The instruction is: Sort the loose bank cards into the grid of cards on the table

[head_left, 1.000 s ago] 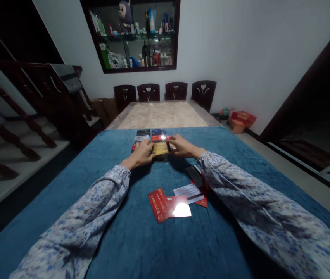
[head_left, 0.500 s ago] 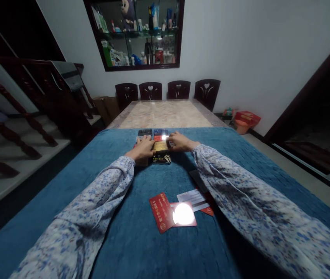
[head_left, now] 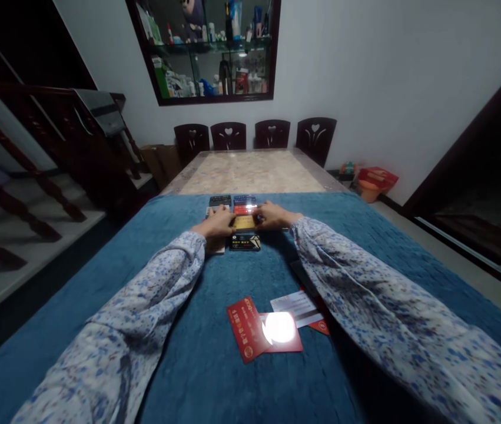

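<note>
Both my arms reach forward over a blue cloth point(head_left: 188, 353). My left hand point(head_left: 215, 226) and my right hand point(head_left: 273, 215) pinch the two sides of a gold card point(head_left: 244, 222) that lies in a grid of cards. A black card point(head_left: 244, 241) lies just in front of it, a red card point(head_left: 244, 208) and dark cards point(head_left: 221, 201) just behind. Near me lies a loose heap: a red card point(head_left: 244, 330), a glaring red card point(head_left: 283, 338) and a white card with a dark stripe point(head_left: 297, 306).
Beyond the cloth, the table's marble top point(head_left: 250, 172) runs to four dark chairs point(head_left: 250, 135) at the wall. A glass cabinet point(head_left: 208, 50) hangs above them. A dark wooden stair rail point(head_left: 33, 147) is at the left, red bags point(head_left: 371, 179) on the floor at the right.
Both hands slid the gold card a little farther away into the grid, uncovering the black card in front of it. The view tilted slightly, so the near cards sit lower.
</note>
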{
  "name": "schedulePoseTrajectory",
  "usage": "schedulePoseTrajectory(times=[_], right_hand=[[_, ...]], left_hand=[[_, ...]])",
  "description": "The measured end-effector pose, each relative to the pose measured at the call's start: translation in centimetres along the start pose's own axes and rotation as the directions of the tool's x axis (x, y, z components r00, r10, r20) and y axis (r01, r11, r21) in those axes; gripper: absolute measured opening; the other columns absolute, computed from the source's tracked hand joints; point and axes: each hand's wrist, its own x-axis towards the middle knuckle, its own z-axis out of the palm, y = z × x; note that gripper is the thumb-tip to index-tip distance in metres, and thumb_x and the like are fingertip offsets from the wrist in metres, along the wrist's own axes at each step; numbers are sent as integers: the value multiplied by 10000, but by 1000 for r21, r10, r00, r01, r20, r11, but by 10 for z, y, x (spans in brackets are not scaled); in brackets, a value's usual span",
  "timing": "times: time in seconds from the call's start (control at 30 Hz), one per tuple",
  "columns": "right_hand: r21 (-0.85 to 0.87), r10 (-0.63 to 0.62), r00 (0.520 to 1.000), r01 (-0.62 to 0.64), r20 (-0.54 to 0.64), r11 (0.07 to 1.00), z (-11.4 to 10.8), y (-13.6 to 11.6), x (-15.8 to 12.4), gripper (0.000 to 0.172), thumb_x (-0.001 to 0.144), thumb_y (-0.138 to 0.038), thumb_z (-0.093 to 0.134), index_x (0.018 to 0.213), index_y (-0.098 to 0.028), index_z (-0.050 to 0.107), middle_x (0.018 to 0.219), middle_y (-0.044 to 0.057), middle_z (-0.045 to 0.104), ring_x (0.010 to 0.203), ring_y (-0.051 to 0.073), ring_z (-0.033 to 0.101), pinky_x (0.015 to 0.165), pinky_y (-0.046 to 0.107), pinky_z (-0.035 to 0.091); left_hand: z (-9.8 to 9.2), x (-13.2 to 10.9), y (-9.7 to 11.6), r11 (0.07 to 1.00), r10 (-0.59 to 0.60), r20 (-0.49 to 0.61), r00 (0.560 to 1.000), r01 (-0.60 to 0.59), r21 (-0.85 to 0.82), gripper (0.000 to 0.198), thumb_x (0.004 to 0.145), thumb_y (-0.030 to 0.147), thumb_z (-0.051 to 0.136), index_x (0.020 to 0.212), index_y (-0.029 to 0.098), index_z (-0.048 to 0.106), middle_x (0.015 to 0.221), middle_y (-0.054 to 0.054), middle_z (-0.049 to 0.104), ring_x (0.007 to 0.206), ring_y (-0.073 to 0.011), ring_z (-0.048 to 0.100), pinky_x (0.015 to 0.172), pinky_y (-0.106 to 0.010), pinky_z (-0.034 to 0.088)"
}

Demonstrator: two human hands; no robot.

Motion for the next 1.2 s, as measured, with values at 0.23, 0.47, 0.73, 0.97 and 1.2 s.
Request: schedulePoseTrajectory(times=[0.23, 0.47, 0.73, 0.97, 1.2], right_hand=[[42, -8, 999, 6, 39, 999, -1, 1, -3, 248, 836, -343, 710, 1036, -200, 741, 1144, 87, 725, 1036, 246, 630, 858, 288, 440], [28, -30, 998, 28, 56, 999, 0, 0, -2, 231, 838, -309, 710, 1020, -170, 741, 1134, 113, 729, 1057, 256, 633, 963, 331, 418], [23, -30, 998, 29, 51, 999, -4, -3, -5, 194, 827, -262, 691, 970, -163, 776, 1044, 93, 766, 967, 229, 672, 912, 291, 437], [64, -30, 999, 28, 39, 998, -9, -8, -7, 186, 804, -194, 710, 961, -170, 807, 1035, 67, 785, 924, 193, 688, 792, 229, 447], [66, -39, 999, 37, 25, 997, -5, -4, -5, 180, 802, -162, 728, 952, -181, 825, 993, 54, 802, 910, 186, 704, 784, 218, 447]], left_hand=[[-3, -1, 0, 1000, 10, 63, 998, -12, 28, 363, 857, 270, 567, 1188, 180, 686, 1230, -163, 664, 1233, -377, 464, 1041, -591, 358], [4, 6, -9, 999, 44, 56, 997, -46, 19, 353, 862, 305, 577, 1181, 226, 707, 1226, -135, 649, 1242, -369, 440, 1035, -561, 348], [6, 10, -12, 996, 85, 42, 996, -85, 3, 282, 849, 248, 575, 1090, 222, 720, 1150, -117, 681, 1199, -344, 445, 1011, -522, 347], [2, 10, -11, 996, 93, 68, 993, -92, -19, 204, 817, 207, 597, 981, 210, 718, 1059, -102, 689, 1198, -342, 448, 1018, -518, 339], [5, 9, -9, 996, 85, 57, 995, -85, -10, 145, 817, 194, 582, 923, 203, 680, 1026, -109, 676, 1210, -343, 447, 1015, -519, 342]])
